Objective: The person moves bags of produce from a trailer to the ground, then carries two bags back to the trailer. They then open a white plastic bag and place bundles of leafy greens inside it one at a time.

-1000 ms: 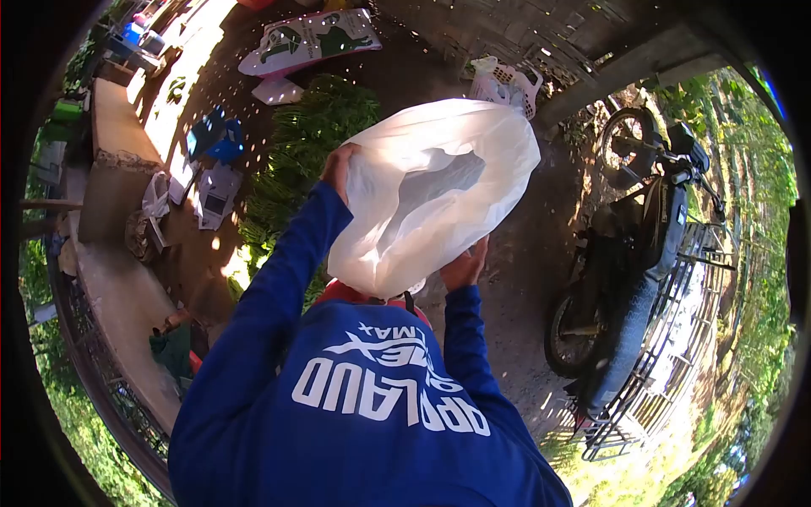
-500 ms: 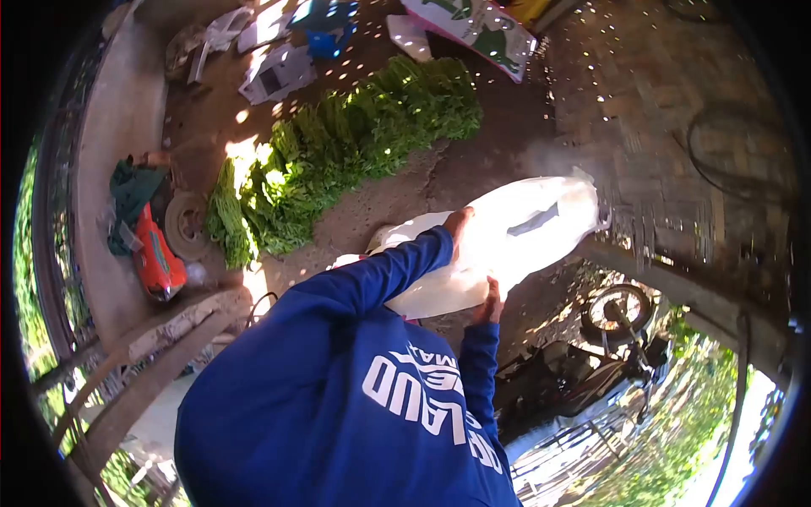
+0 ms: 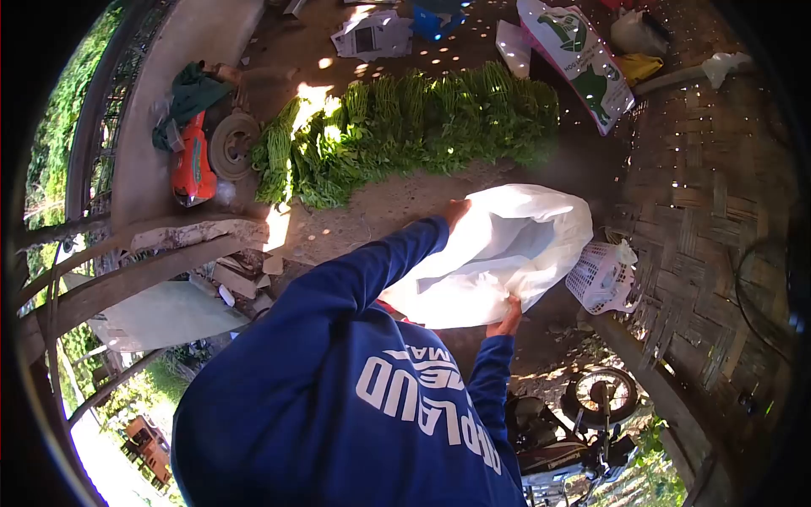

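Observation:
A large white sack [image 3: 545,279] hangs between my hands with its mouth spread wide, showing a greyish inside. My left hand [image 3: 457,213] grips its rim at the upper left, the fingers partly hidden by the cloth. At the lower rim my right hand [image 3: 507,318] pinches the edge, with the thumb over it. Beyond the sack, a long row of green leafy bundles [image 3: 405,127] lies on the ground.
Right of the sack stands a pinkish plastic basket [image 3: 598,275] by the woven wall [image 3: 701,211]. A printed sack [image 3: 583,63] lies at the top right. An orange bag [image 3: 193,165] and a round metal disc [image 3: 233,145] are at left. A motorcycle [image 3: 591,414] stands lower right.
The sack's mouth has opened much wider, and my right hand has moved slightly right and down. The view has turned, bringing the basket into sight.

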